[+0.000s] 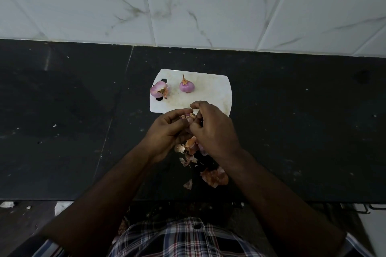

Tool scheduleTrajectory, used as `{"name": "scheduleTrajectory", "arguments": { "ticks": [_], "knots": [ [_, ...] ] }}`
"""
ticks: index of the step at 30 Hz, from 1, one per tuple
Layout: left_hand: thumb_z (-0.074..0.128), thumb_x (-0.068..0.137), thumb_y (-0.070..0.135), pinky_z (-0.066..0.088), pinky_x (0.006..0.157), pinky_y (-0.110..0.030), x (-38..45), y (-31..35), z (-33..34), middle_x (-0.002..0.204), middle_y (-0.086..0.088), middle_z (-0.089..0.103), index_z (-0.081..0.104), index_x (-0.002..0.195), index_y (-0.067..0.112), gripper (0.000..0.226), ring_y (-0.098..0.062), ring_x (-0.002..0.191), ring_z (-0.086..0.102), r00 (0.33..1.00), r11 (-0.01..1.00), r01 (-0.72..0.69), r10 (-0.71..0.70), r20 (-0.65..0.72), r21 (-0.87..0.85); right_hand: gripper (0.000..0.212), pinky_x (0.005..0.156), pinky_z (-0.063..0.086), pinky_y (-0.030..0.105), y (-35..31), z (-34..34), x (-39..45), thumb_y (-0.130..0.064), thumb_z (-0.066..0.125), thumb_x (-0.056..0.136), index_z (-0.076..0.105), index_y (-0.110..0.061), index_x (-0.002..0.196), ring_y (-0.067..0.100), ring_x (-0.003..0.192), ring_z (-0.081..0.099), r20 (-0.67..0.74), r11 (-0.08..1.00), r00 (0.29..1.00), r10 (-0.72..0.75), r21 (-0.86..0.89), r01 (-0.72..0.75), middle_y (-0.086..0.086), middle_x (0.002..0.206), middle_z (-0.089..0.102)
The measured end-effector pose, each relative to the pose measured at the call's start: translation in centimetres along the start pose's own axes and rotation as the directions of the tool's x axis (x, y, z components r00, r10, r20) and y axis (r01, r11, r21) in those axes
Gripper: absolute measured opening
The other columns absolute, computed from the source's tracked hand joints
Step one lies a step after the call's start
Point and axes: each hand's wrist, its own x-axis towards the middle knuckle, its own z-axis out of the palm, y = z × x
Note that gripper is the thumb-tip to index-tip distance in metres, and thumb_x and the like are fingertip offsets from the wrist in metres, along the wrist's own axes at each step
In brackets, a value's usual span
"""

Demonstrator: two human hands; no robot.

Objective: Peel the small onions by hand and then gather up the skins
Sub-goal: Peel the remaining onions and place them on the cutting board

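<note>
Small half-skinned purple onion (pixel 189 118) pinched between left hand (pixel 167 131) and right hand (pixel 215 129); loose brown skins (pixel 215 176) directly below, toward body.

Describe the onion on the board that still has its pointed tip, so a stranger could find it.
On the black counter lies a white cutting board. Two small onions sit along its far half; the pointed onion is the right one, tip toward the wall. The left onion lies by the handle hole.

Bare counter (pixel 302 131) flanks both sides (skins (pixel 215 176) litter the near middle)
</note>
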Motion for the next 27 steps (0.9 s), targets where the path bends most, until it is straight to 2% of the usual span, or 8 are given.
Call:
{"name": "scheduleTrajectory", "arguments": {
  "ticks": [5, 9, 13, 17, 21, 24, 27],
  "knots": [
    [0.068, 0.082, 0.009, 0.059, 0.079, -0.032, -0.3, 0.3, 0.1, 0.116, -0.019, 0.068, 0.06, 0.13, 0.002, 0.05, -0.026, 0.096, 0.069, 1.0, 0.999, 0.011, -0.011, 0.006, -0.043, 0.032, 0.072, 0.054, 0.035, 0.8, -0.6, 0.3, -0.019, 0.065, 0.088, 0.057, -0.021, 0.119, 0.011, 0.078, 0.059, 0.028, 0.987, 0.991, 0.132, 0.085, -0.134, -0.006, 0.086, 0.061],
    [0.061, 0.089, -0.002, 0.06, 0.079, -0.033, -0.2, 0.2, 0.0, 0.117, -0.018, 0.067, 0.06, 0.129, 0.003, 0.041, -0.025, 0.095, 0.07, 1.0, 0.997, 0.019, -0.019, 0.004, -0.071, 0.027, 0.071, 0.056, 0.037, 1.3, -0.5, 0.5, -0.021, 0.066, 0.088, 0.058, -0.023, 0.114, 0.013, 0.075, 0.063, 0.052, 0.971, 0.979, 0.195, 0.127, -0.2, -0.005, 0.082, 0.062],
    [0.064, 0.087, 0.003, 0.059, 0.083, -0.037, -0.2, 0.3, -0.4, 0.124, -0.016, 0.067, 0.061, 0.128, 0.006, 0.041, -0.027, 0.1, 0.069, 1.0, 0.995, 0.014, -0.012, 0.013, -0.094, 0.022, 0.07, 0.054, 0.035, 2.5, -0.6, 0.6, -0.025, 0.064, 0.088, 0.061, -0.021, 0.109, 0.014, 0.076, 0.062, 0.073, 0.953, 0.962, 0.262, 0.135, -0.27, -0.005, 0.082, 0.062],
    [0.056, 0.08, 0.007, 0.057, 0.085, -0.039, -0.3, 0.5, -0.8, 0.127, -0.012, 0.067, 0.061, 0.126, 0.006, 0.046, -0.029, 0.105, 0.068, 0.999, 0.989, 0.019, -0.014, 0.037, -0.147, 0.014, 0.073, 0.057, 0.033, 3.6, -1.2, 0.5, -0.015, 0.06, 0.091, 0.071, -0.017, 0.098, 0.011, 0.08, 0.066, 0.103, 0.918, 0.944, 0.314, 0.22, -0.329, -0.009, 0.087, 0.068],
    [0.052, 0.078, 0.009, 0.057, 0.088, -0.041, -0.2, 0.4, -1.0, 0.133, -0.015, 0.063, 0.06, 0.128, 0.005, 0.051, -0.032, 0.111, 0.065, 0.997, 0.975, 0.067, -0.06, 0.039, -0.211, 0.019, 0.081, 0.06, 0.045, 3.6, -1.3, 0.6, -0.021, 0.057, 0.09, 0.076, -0.021, 0.088, 0.012, 0.084, 0.069, 0.163, 0.839, 0.922, 0.351, 0.383, -0.387, -0.009, 0.084, 0.073],
    [0.052, 0.079, 0.011, 0.059, 0.085, -0.038, -0.2, 0.5, -0.9, 0.129, -0.017, 0.063, 0.059, 0.13, 0.006, 0.052, -0.031, 0.106, 0.067, 0.995, 0.968, 0.098, -0.091, 0.04, -0.233, 0.01, 0.082, 0.06, 0.049, 3.4, -1.0, 0.4, -0.024, 0.071, 0.087, 0.074, -0.02, 0.096, 0.016, 0.087, 0.072, 0.226, 0.742, 0.912, 0.343, 0.53, -0.411, -0.004, 0.092, 0.074],
    [0.054, 0.084, 0.016, 0.06, 0.086, -0.038, -0.3, 0.5, -0.5, 0.125, -0.021, 0.065, 0.057, 0.135, 0.006, 0.052, -0.032, 0.103, 0.068, 0.993, 0.964, 0.121, -0.118, 0.029, -0.238, 0.032, 0.09, 0.059, 0.041, 3.5, -0.8, 0.2, -0.017, 0.077, 0.086, 0.07, -0.022, 0.116, 0.008, 0.099, 0.07, 0.228, 0.786, 0.943, 0.241, 0.524, -0.327, -0.009, 0.11, 0.071]
  ]
}}
